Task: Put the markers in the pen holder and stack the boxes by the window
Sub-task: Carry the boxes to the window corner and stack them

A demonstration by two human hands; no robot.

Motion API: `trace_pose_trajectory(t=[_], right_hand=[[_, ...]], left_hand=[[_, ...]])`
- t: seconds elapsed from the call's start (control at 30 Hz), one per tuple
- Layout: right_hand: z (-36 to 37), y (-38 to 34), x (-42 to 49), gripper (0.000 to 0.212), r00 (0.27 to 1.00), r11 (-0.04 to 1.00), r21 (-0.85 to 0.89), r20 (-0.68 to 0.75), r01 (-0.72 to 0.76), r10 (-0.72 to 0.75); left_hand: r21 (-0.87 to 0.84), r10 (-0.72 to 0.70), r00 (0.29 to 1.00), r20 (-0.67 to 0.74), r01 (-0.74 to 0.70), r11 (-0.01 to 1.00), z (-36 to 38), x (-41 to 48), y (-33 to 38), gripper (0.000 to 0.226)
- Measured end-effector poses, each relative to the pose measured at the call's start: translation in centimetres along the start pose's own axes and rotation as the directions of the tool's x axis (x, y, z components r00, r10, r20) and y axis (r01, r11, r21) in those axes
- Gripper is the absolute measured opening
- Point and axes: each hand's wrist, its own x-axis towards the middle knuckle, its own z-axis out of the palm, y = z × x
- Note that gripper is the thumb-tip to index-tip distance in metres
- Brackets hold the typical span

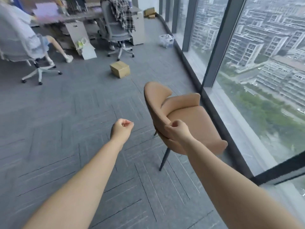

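One cardboard box [120, 69] on grey carpet [82, 113]

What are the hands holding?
The right hand grips the tan chair by its backrest's edge; the left hand is a fist holding nothing.

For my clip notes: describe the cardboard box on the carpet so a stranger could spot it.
From the window wall on the right, go left over the grey carpet, past the tan chair the right hand grips. The cardboard box sits alone between that chair and the grey office chair; unlike the boxes far off by the glass, it lies mid-floor.
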Motion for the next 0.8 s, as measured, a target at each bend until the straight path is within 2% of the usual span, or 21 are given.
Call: trace_pose_trajectory(t=[0.1, 0.33, 0.43, 0.53, 0.8], right_hand=[[5.0, -4.4, 4.1, 0.017, 0.998, 0.987, 0.161, 0.053, -0.026, 0.018], [15.0, -11.7, 18.8, 0.019, 0.980, 0.950, 0.305, 0.200, -0.064, 0.002], [18.4, -15.7, 27.3, 0.013, 0.973, 0.944, 0.321, 0.230, -0.078, 0.003], [20.7, -21.0, 35.0, 0.017, 0.966, 0.937, 0.337, 0.257, -0.091, 0.001], [28.3, -31.5, 52.3, 0.010, 0.956, 0.878, 0.437, 0.284, -0.192, 0.068]], left_hand=[[-0.065, -0.031, 0.999, -0.009, 0.030, 0.997, -3.1, 5.3, 0.1, 0.008], [-0.373, -0.232, 0.970, -0.077, 0.188, 0.909, -6.0, 19.1, -0.7, 0.010], [-0.411, -0.258, 0.954, -0.150, 0.178, 0.894, -7.1, 28.1, 1.1, 0.012], [-0.473, -0.287, 0.934, -0.211, 0.160, 0.866, -8.3, 36.4, 4.0, 0.001], [-0.550, -0.383, 0.906, -0.179, 0.231, 0.803, -12.2, 57.5, 7.0, 0.003]])
